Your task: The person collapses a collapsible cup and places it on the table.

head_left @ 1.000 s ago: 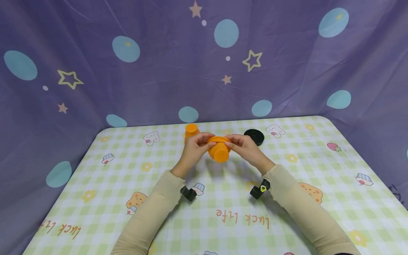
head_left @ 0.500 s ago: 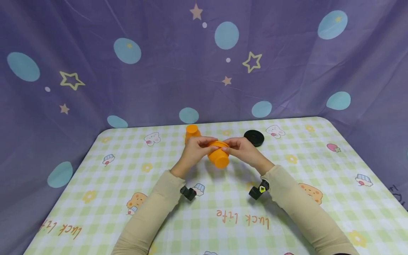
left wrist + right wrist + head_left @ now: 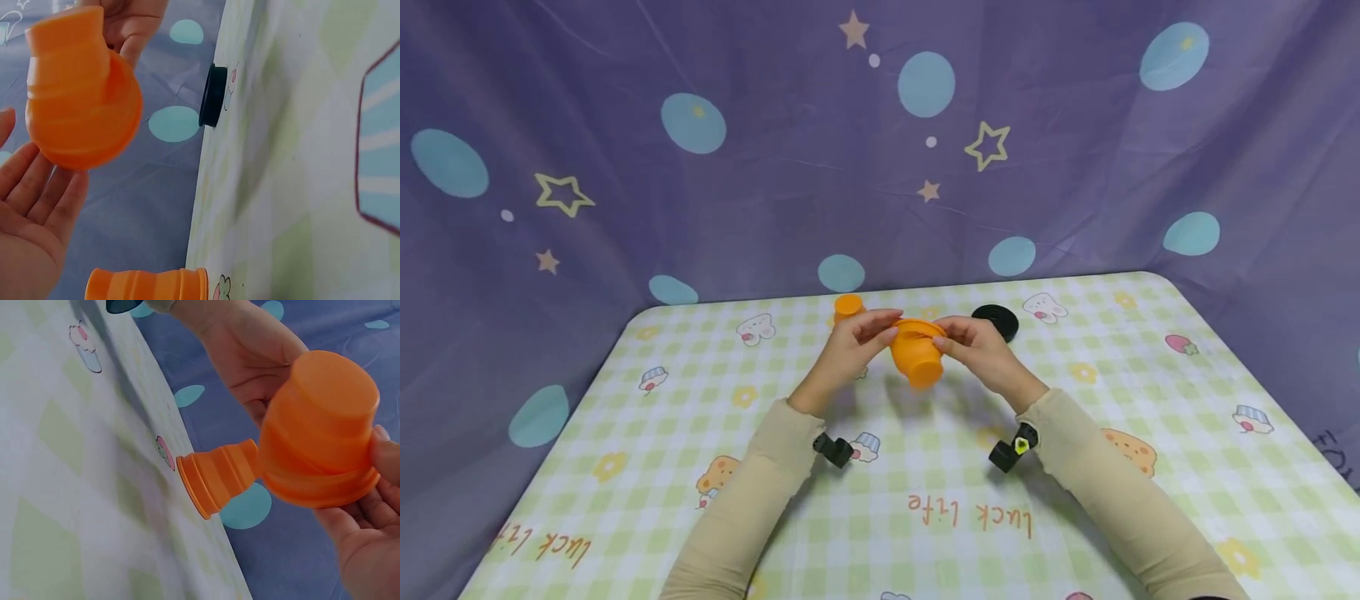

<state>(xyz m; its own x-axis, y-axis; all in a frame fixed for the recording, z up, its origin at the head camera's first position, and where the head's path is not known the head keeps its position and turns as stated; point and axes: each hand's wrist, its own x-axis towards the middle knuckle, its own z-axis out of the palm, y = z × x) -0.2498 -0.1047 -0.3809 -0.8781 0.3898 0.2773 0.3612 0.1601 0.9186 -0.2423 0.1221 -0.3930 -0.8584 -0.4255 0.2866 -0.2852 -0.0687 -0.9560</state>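
Note:
An orange collapsible cup [image 3: 917, 354] is held above the table, its base tilted toward me and its wall creased below the rim. My right hand [image 3: 981, 350] pinches the rim side, with the thumb [image 3: 382, 439] against the wall. My left hand [image 3: 846, 354] is at the opposite side; its straight fingers [image 3: 62, 194] touch or nearly touch the rim, and its thumb stands apart from the cup. A second orange cup [image 3: 215, 478] stands upside down on the table behind my left hand, partly hidden in the head view.
A round black lid-like disc [image 3: 997, 322] lies behind my right hand. The table has a checked cloth [image 3: 700, 417], and a purple patterned curtain [image 3: 775, 208] hangs behind its back edge. Small black wrist cameras [image 3: 833, 450] hang from both sleeves.
The held cup first lowered, then rose again, and its base tipped slightly right. My left hand has shifted a little left, its thumb coming off the cup. My right hand keeps its pinch.

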